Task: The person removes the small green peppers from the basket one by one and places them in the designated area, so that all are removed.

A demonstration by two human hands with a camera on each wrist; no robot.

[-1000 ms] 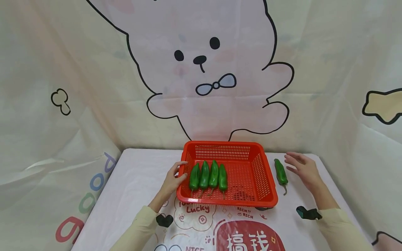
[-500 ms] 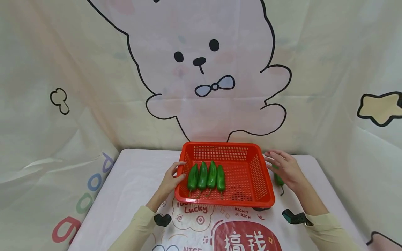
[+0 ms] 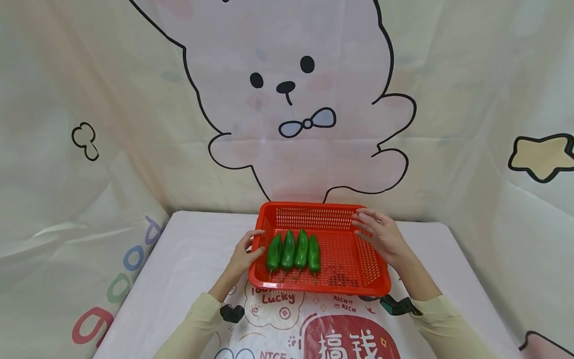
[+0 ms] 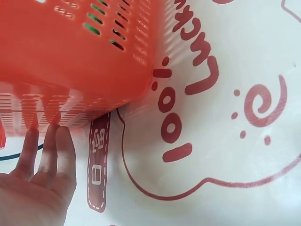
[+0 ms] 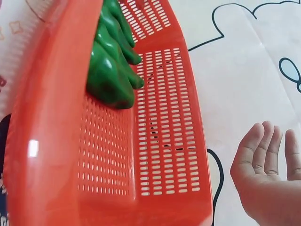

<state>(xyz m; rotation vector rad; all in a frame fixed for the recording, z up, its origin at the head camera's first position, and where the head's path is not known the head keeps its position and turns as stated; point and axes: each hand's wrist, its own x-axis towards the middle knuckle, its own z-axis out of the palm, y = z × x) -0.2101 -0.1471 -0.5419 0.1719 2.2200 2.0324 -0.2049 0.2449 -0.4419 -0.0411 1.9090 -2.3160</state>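
Observation:
Several green peppers (image 3: 294,252) lie side by side in the left half of a red plastic basket (image 3: 350,249). My left hand (image 3: 242,254) rests at the basket's left rim. In the left wrist view its straight fingers (image 4: 49,153) touch the outer side wall. My right hand (image 3: 381,234) is over the basket's right rim with fingers spread. Nothing shows in the right hand (image 5: 268,174) in the right wrist view. The single pepper right of the basket is mostly hidden behind the right hand and wrist.
The basket stands on a white tabletop cloth (image 3: 197,249) with red printed drawings and lettering. Behind it hangs a pale curtain (image 3: 314,164) with a cartoon bear. More curtain rises at both sides.
My right hand has moved left, from right of the single pepper, across it, to the basket's right rim. The left hand stays at the left rim; the peppers in the basket keep their places.

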